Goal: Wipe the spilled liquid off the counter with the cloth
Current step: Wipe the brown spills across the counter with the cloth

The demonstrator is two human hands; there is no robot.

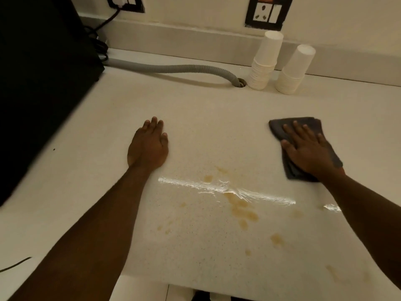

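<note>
A folded dark grey cloth (280, 129) lies on the pale counter (195, 118) at the right. My right hand (308, 148) presses flat on top of it, fingers spread. Brownish spilled liquid (240, 207) sits in several patches and droplets in the near middle of the counter, below and to the left of the cloth, with a wet shiny streak across it. My left hand (149, 144) rests palm down on the counter to the left of the spill, holding nothing.
Two stacks of upturned white paper cups (263, 64) stand by the back wall. A grey corrugated hose (178, 69) runs along the back into a counter hole. A large black appliance (39, 72) fills the left side. Wall sockets (265, 11) sit above. The counter's front edge is near the bottom.
</note>
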